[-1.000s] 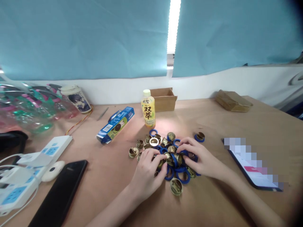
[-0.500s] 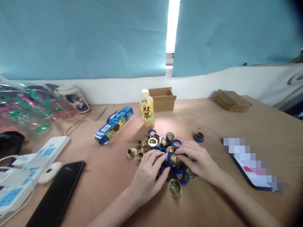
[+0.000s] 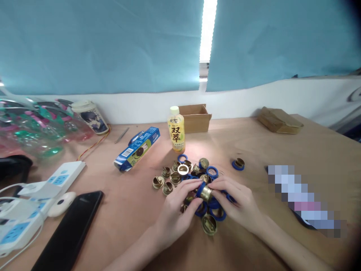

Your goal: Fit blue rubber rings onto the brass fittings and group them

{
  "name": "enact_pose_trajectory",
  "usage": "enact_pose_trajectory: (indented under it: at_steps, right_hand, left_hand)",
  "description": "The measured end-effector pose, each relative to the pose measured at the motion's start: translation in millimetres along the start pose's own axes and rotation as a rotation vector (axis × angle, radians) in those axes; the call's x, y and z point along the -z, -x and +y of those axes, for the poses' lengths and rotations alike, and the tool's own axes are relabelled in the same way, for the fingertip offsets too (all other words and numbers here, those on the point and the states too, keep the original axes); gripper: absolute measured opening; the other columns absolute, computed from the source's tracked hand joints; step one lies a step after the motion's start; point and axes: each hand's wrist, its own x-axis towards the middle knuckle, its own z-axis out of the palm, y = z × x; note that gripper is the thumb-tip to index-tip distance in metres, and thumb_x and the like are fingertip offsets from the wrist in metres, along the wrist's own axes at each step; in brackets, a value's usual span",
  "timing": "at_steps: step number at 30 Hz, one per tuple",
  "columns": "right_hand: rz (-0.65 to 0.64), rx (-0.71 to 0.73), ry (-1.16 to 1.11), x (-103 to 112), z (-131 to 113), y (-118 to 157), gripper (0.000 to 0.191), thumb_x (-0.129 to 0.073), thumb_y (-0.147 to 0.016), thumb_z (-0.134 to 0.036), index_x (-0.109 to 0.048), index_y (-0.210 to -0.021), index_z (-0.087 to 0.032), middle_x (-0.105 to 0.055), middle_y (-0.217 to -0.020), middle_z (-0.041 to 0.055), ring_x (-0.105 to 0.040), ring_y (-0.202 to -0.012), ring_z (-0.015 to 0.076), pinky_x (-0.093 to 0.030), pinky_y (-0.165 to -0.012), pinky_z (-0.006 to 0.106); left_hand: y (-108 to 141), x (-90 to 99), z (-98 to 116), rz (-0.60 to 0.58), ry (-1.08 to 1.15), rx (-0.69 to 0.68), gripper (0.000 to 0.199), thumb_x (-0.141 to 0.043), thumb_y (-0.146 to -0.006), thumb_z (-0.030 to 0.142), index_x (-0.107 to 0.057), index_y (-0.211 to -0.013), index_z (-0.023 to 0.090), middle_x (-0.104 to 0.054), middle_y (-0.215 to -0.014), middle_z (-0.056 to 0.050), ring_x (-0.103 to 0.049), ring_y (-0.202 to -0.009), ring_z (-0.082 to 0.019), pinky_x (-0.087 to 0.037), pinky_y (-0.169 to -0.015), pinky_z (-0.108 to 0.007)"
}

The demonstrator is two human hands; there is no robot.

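Note:
Between my two hands is a brass fitting with a blue ring around its left end. My left hand pinches the blue ring between thumb and fingers. On the other side, my right hand grips the brass end with its fingertips. Under and behind the hands lies a pile of brass fittings and blue rings, among them a loose blue ring and a brass fitting at the front. One fitting with a blue ring sits apart at the right.
Behind the pile stand a yellow bottle and a cardboard box. A blue carton, a black phone and a power strip are at left. A blurred-out phone and a brown package lie right.
The ringed fitting has tilted slightly between my hands, and my left fingers and thumb have closed in around its ring. The whole view has shifted a little.

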Motion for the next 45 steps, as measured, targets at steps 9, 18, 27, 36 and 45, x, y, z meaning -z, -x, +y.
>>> enact_pose_trajectory:
  at_steps: [9, 18, 27, 36, 45]
  right_hand:
    - [0.009, 0.007, 0.024, 0, -6, 1, 0.017, -0.055, -0.093, -0.01, -0.06, -0.104, -0.022, -0.071, -0.088, 0.0054, -0.07, -0.077, 0.0181, -0.056, -0.067, 0.027]
    - [0.149, -0.014, 0.047, 2, -6, 5, 0.022, -0.056, -0.09, -0.006, -0.061, -0.105, -0.021, -0.071, -0.088, 0.0049, -0.071, -0.078, 0.0181, -0.056, -0.066, 0.026]
    - [0.148, -0.066, 0.047, 1, -4, 5, 0.02, -0.052, -0.092, -0.008, -0.061, -0.103, -0.021, -0.07, -0.087, 0.0045, -0.069, -0.075, 0.0173, -0.056, -0.065, 0.026]
    - [0.106, -0.018, 0.037, -3, -12, 0, 0.021, -0.05, -0.091, -0.005, -0.059, -0.102, -0.021, -0.069, -0.084, 0.0035, -0.069, -0.073, 0.0157, -0.056, -0.065, 0.023]
    - [0.065, 0.011, 0.015, -6, -12, 4, 0.024, -0.052, -0.091, -0.003, -0.06, -0.107, -0.019, -0.07, -0.09, 0.0048, -0.07, -0.081, 0.015, -0.056, -0.073, 0.022]
  left_hand:
    - [-9, -1.7, 10, 0.075, 0.463, 0.408, 0.018, -0.062, -0.091, 0.028, -0.067, -0.105, 0.018, -0.076, -0.091, -0.006, -0.07, -0.072, -0.017, -0.059, -0.066, -0.028]
    - [-14, 4.0, 6, 0.248, 0.558, 0.495, 0.024, -0.067, -0.09, 0.032, -0.064, -0.108, 0.018, -0.076, -0.095, -0.007, -0.072, -0.074, -0.016, -0.06, -0.068, -0.027]
    - [-15, 8.2, 2, 0.112, 0.844, 0.535, 0.026, -0.074, -0.085, 0.03, -0.066, -0.107, 0.017, -0.068, -0.08, -0.001, -0.072, -0.06, -0.011, -0.056, -0.055, -0.018]
    - [-13, 8.1, 6, -0.04, 0.87, 0.556, 0.034, -0.077, -0.081, 0.028, -0.068, -0.113, 0.019, -0.074, -0.097, -0.006, -0.075, -0.069, -0.015, -0.06, -0.063, -0.023]
    - [-9, 1.8, 7, -0.082, 0.789, 0.632, 0.044, -0.081, -0.073, 0.017, -0.066, -0.114, 0.018, -0.075, -0.066, -0.001, -0.071, -0.062, -0.014, -0.055, -0.061, -0.023]
